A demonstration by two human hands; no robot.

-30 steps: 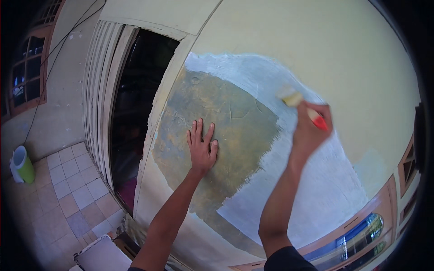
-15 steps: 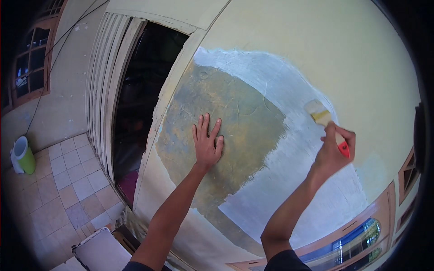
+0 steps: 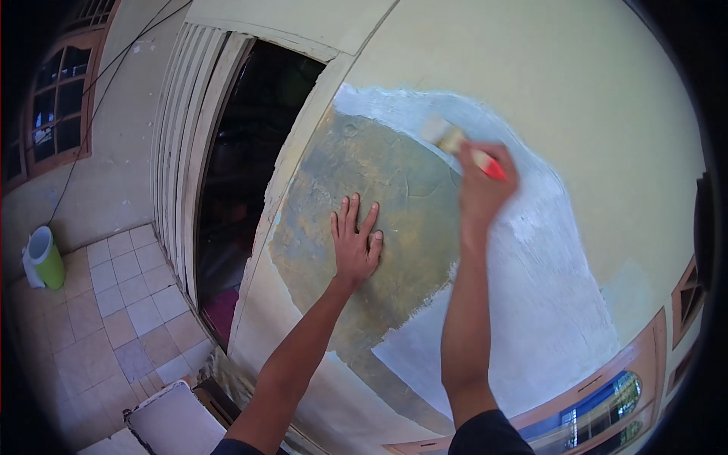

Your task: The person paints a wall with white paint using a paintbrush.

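Observation:
My left hand (image 3: 356, 246) lies flat with its fingers spread on the bare, grey-brown patch (image 3: 409, 235) of the wall. In my right hand (image 3: 487, 186), slightly blurred, is a paintbrush (image 3: 455, 142) with a red-ended handle. Its pale bristles meet the white painted band (image 3: 425, 106) along the upper edge of the bare patch. White paint (image 3: 531, 318) also covers the wall to the right of and below the patch. My right forearm hides part of the border between white and bare wall.
Left of the painted area is a dark doorway (image 3: 254, 152) with a pale frame. A tiled floor (image 3: 129, 311) lies at the left, with a green bucket (image 3: 50, 265) by the far wall. A white-topped box-like thing (image 3: 174, 421) stands at the lower left; a window (image 3: 607, 402) is at the lower right.
My right hand has swept the brush left and upward, from the right part of the white paint to the band above the bare patch. My left hand stays against the wall.

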